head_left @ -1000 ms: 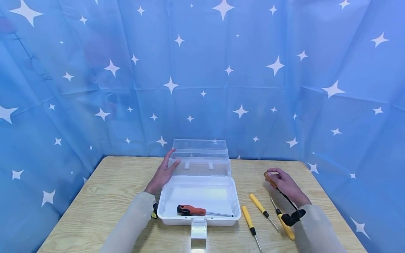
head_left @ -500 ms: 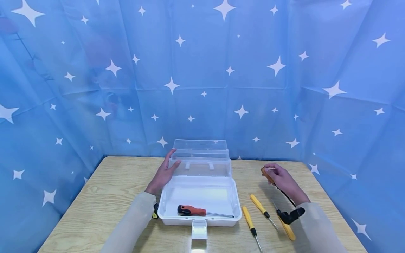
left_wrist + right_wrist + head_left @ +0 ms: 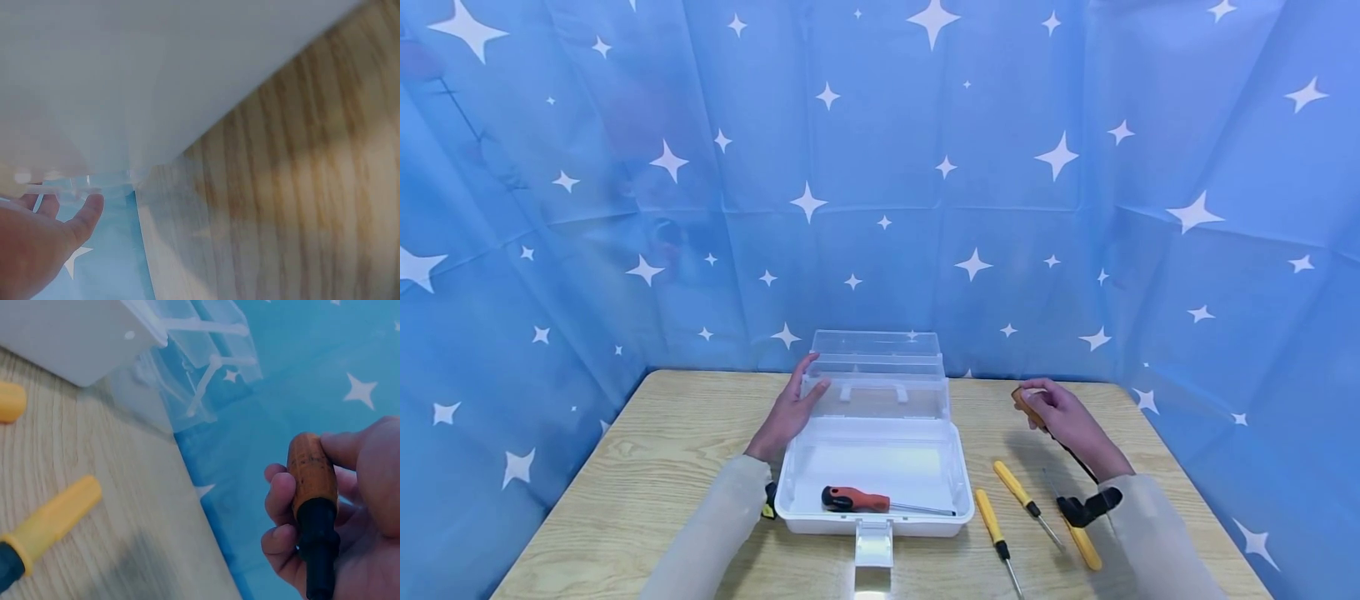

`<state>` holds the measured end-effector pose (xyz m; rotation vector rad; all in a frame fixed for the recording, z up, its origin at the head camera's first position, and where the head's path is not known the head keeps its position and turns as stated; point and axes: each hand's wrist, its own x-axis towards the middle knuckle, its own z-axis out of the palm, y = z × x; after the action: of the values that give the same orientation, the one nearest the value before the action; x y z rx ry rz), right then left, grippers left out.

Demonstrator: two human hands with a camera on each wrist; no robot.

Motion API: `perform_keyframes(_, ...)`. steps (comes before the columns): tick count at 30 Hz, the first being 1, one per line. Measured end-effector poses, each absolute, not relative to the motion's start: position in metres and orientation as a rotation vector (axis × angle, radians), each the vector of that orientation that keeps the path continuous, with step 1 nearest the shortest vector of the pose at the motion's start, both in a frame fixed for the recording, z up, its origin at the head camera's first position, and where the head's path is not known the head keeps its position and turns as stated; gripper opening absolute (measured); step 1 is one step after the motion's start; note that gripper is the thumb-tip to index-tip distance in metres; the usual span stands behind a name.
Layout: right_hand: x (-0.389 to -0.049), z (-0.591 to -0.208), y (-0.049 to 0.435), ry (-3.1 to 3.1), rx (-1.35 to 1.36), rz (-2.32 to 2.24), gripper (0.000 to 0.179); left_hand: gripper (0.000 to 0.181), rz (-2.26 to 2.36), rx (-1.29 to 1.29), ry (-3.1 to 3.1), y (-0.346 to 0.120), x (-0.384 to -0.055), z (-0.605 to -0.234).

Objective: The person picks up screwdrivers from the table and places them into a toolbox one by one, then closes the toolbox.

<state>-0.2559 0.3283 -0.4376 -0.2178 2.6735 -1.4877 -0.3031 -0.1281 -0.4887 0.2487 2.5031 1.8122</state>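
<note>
A white toolbox (image 3: 872, 527) stands with its clear lid (image 3: 880, 398) raised at the back. My left hand (image 3: 784, 421) holds the lid's left edge, thumb overlapping its front; the left wrist view shows the fingers (image 3: 87, 215) at the clear plastic. Inside the toolbox lies a red-and-black screwdriver (image 3: 857, 499). My right hand (image 3: 1067, 421) grips a screwdriver (image 3: 312, 465) by its orange handle, the black collar toward the wrist. It is held above the table, right of the toolbox; its shaft is mostly hidden in the head view.
Two yellow-handled screwdrivers (image 3: 988, 517) (image 3: 1013, 483) lie right of the toolbox. Another yellow-handled one (image 3: 1084, 546) lies partly under the right wrist camera (image 3: 1090, 505). A black-and-yellow object (image 3: 769, 502) sits at the toolbox's left side. A starry blue curtain (image 3: 880, 250) hangs behind the table (image 3: 647, 467).
My right hand has moved a little left and up with the orange-handled screwdriver in it. My left hand has stayed on the lid.
</note>
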Motion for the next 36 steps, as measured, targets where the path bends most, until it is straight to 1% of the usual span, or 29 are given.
perform_keyframes(6,-0.257,-0.432,0.322,2.661,-0.244,-1.513,0.040,0.075,1.818,0.240,2.496,-0.128,-0.303,-0.491)
perform_keyframes(14,-0.256,-0.423,0.312,2.675,-0.230,-1.486,0.045,0.075,1.814,0.221,2.457,-0.128,-0.304,-0.491)
perform_keyframes(24,-0.255,-0.414,0.299,2.681,-0.198,-1.461,0.041,0.067,1.787,0.215,2.422,-0.125,-0.282,-0.455)
perform_keyframes(31,-0.253,-0.408,0.289,2.699,-0.259,-1.439,0.041,0.071,1.821,0.227,2.482,-0.129,-0.304,-0.490)
perform_keyframes(36,-0.252,-0.403,0.282,2.701,-0.294,-1.424,0.040,0.072,1.820,0.219,2.472,-0.129,-0.304,-0.489)
